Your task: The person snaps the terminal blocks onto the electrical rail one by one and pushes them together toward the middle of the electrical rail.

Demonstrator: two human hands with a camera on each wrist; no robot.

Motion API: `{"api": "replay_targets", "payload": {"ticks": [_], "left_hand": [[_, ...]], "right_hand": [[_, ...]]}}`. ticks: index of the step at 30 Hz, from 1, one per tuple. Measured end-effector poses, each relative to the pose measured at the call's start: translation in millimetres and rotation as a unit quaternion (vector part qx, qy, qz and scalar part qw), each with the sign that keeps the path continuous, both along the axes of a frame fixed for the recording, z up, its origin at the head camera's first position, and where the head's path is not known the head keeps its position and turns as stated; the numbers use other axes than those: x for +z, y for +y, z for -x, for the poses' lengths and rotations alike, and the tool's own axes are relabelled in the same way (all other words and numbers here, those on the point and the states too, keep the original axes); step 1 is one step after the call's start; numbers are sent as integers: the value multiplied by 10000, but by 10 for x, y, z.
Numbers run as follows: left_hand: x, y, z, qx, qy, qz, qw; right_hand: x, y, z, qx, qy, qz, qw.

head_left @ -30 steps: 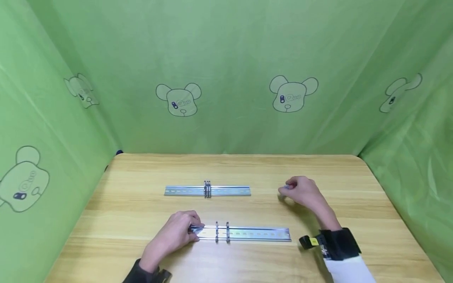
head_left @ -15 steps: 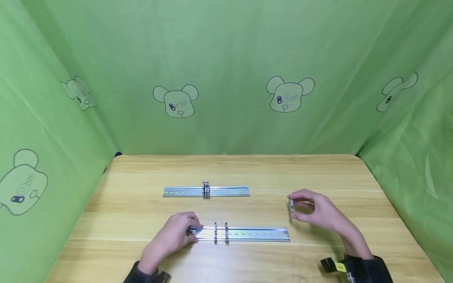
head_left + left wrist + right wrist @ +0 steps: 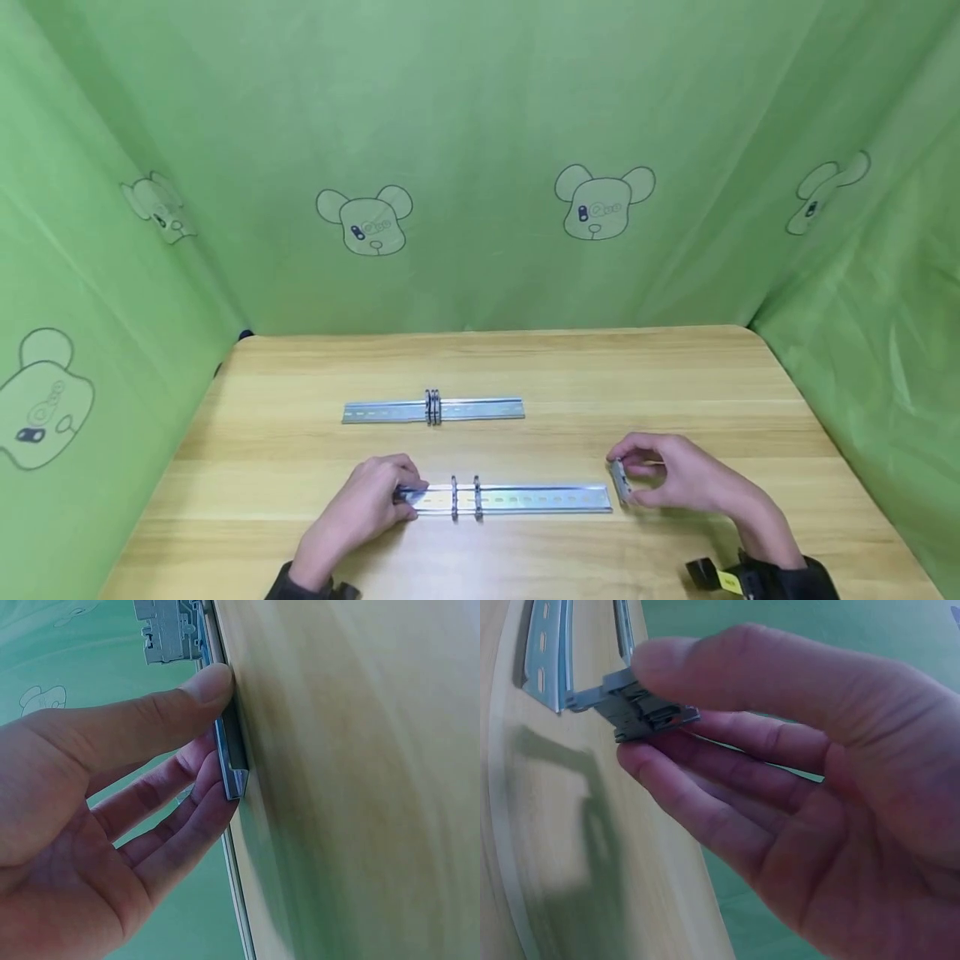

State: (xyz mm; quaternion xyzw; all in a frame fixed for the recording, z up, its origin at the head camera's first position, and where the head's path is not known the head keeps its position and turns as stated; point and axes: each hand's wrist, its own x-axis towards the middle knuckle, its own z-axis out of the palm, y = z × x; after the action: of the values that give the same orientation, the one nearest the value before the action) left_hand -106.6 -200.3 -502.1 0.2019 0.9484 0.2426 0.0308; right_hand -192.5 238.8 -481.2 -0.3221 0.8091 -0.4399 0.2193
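A slotted metal DIN rail (image 3: 547,498) lies across the near part of the table, with two thin grey terminal blocks (image 3: 477,498) clipped upright on it left of its middle. My left hand (image 3: 367,500) grips the left end of this rail between thumb and fingers; the left wrist view shows the thumb on one edge of the rail (image 3: 232,750) and fingers at the other. Just past the rail's right end, my right hand (image 3: 675,473) pinches a grey terminal block (image 3: 641,709) between thumb and fingertips. In the right wrist view its foot points toward the rail's end.
A second, shorter-looking DIN rail (image 3: 483,408) lies farther back, bearing several terminal blocks (image 3: 432,407) pressed together near its middle. Beneath everything is a wooden table (image 3: 750,400). A green curtain (image 3: 465,275) with bear prints surrounds its back and sides.
My right hand has come from the back right toward me with the terminal block, turning it and bringing it beside the near rail's right end. My left hand has stayed on the rail.
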Motion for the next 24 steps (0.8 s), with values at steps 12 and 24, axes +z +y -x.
{"api": "replay_targets", "payload": {"ticks": [12,24], "left_hand": [[15,6,10,20,-53,-3,10000],[22,3,8,51,-28,26,10000]], "right_hand": [[15,-77,-79,55,-131,-250,9996],[2,-146,-94,55,22,-512,9987]]}}
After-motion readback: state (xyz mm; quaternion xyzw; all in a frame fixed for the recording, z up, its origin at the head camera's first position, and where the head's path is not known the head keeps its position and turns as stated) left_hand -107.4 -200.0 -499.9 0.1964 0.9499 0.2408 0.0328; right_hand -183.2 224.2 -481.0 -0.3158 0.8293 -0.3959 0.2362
